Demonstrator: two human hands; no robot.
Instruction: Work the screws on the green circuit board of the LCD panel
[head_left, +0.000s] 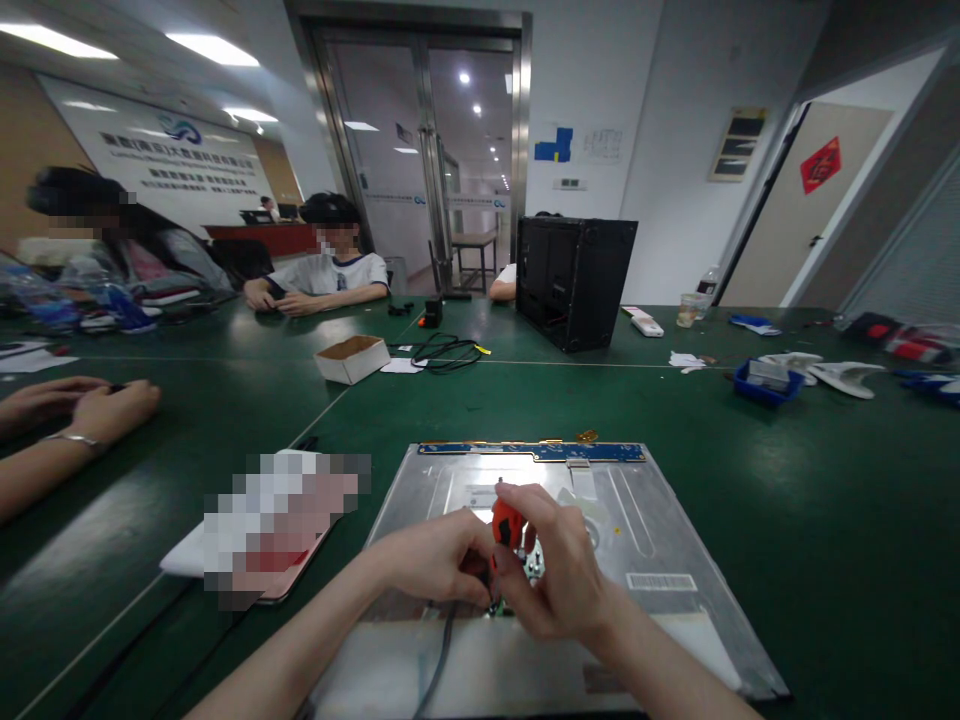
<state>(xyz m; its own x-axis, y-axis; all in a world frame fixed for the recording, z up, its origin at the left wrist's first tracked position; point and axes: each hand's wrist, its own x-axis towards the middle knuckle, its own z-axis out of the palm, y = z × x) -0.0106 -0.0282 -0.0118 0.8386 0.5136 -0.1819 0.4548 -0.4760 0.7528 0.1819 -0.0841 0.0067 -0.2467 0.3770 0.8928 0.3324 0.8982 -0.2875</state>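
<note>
A flat metal-backed display panel (675,545) lies on the table in front of me, a blue circuit strip (480,452) along its far edge. My right hand (559,570) is closed around a red-and-black handle, apparently a screwdriver (508,524), held upright over a small green circuit board (534,562) near the panel's middle. Beside it, my left hand (442,560) is pinched low at the board; what its fingers grip is hidden. A dark cable (442,650) runs from under my left hand toward me. Both hands cover the tool's lower end.
Left of the panel lies a phone-like pink slab with white material (289,520), partly blurred. Farther off are an open white box (352,358), coiled black cable (448,353), a black computer case (574,282) and a blue tray (766,382). Another person's hands (112,410) rest at left.
</note>
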